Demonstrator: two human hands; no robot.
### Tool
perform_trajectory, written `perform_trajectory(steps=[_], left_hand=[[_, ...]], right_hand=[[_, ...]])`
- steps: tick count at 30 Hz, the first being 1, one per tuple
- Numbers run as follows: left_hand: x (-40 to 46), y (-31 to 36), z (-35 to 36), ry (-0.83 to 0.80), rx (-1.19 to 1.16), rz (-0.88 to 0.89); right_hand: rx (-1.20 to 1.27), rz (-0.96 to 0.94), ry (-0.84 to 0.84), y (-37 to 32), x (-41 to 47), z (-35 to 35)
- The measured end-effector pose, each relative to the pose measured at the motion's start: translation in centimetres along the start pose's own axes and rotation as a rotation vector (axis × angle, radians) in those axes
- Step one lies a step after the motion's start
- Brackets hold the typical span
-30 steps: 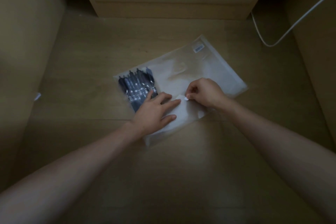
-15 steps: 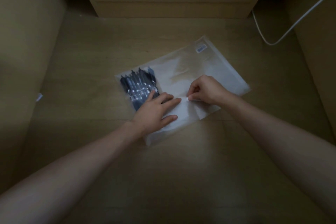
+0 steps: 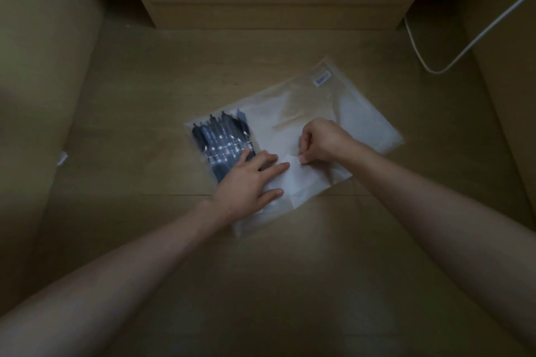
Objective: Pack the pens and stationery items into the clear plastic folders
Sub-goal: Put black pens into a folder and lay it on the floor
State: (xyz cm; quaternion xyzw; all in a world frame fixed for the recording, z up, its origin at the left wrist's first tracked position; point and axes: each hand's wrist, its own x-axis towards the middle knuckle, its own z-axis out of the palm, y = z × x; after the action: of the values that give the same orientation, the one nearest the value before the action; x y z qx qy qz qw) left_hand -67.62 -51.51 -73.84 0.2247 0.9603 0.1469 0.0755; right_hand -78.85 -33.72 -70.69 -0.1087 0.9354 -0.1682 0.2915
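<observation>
A clear plastic folder (image 3: 356,113) lies flat on the wooden floor, a small blue-and-white label near its far corner. Several dark pens (image 3: 220,139) lie side by side inside its left end. My left hand (image 3: 249,182) rests flat on the folder with straight fingers, partly over the lower ends of the pens. My right hand (image 3: 322,142), just to the right, has curled fingers and pinches the folder's near edge between thumb and fingertips. What exactly it pinches is too dim to tell.
A wooden cabinet base (image 3: 275,11) stands at the back. A white cable (image 3: 452,46) curves down at the back right. Beige walls close in on both sides, with a small white scrap (image 3: 61,158) at the left wall's foot.
My right hand has crept slightly left along the folder's near edge while still pinching it. The left hand stays pressed in place. The view has barely shifted.
</observation>
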Motion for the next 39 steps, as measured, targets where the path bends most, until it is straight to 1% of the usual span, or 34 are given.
perform_trajectory(steps=[4,7,9,11,12,13,14,16,18,22,25,27,28,29,30,32,33,35,39], left_hand=[[0.1,-0.2,0.2,-0.014,0.001,0.004],[0.0,-0.1,0.2,-0.011,-0.008,0.012],[0.0,-0.2,-0.1,-0.015,-0.054,-0.003],[-0.1,-0.6,-0.6,-0.009,-0.106,-0.005],[-0.1,-1.0,-0.9,0.021,-0.112,0.001],[0.1,-1.5,-1.2,0.06,-0.102,-0.004],[0.2,-2.1,-1.7,0.095,-0.086,-0.026],[0.6,-3.3,-2.8,0.114,-0.049,-0.102],[1.0,-4.6,-3.9,0.122,-0.024,-0.149],[1.7,-6.2,-5.2,0.073,0.018,-0.153],[2.5,-6.4,-5.5,0.029,0.067,-0.145],[3.1,-6.6,-5.5,-0.017,0.081,-0.184],[3.3,-6.7,-5.5,-0.055,0.063,-0.245],[3.5,-6.9,-5.5,-0.09,0.025,-0.321],[3.6,-7.0,-5.6,-0.102,-0.008,-0.39],[3.6,-6.9,-5.6,-0.073,0.03,-0.464],[3.5,-6.7,-5.6,-0.055,0.039,-0.494],[3.2,-6.2,-5.7,-0.036,-0.103,-0.576],[1.8,-6.5,-5.1,0.034,-0.6,-0.784]], right_hand=[[-0.032,0.032,-0.007,-0.1,0.4,0.0],[-0.07,0.079,0.069,0.2,-0.4,0.0],[-0.133,0.065,0.208,0.1,-2.1,0.9],[-0.134,0.025,0.412,0.1,-4.7,2.8],[-0.097,-0.006,0.507,0.3,-6.0,4.0],[-0.039,-0.026,0.567,0.7,-7.2,5.1],[0.025,-0.035,0.593,1.1,-8.4,6.2],[0.174,-0.004,0.603,2.1,-10.3,7.6],[0.314,0.045,0.576,2.5,-11.3,7.9],[0.38,0.043,0.585,3.1,-11.4,7.5],[0.435,0.077,0.583,3.0,-11.3,7.4],[0.499,0.116,0.619,2.7,-11.3,7.8],[0.561,0.142,0.644,2.6,-11.3,8.0],[0.675,0.172,0.664,2.3,-11.2,8.2],[0.845,0.198,0.673,2.0,-11.3,8.4],[1.188,0.243,0.645,1.2,-11.4,8.8],[1.283,0.277,0.627,0.9,-11.4,9.2],[1.349,0.326,0.582,0.4,-11.3,9.8],[1.342,0.392,0.534,-0.1,-10.4,10.2]])
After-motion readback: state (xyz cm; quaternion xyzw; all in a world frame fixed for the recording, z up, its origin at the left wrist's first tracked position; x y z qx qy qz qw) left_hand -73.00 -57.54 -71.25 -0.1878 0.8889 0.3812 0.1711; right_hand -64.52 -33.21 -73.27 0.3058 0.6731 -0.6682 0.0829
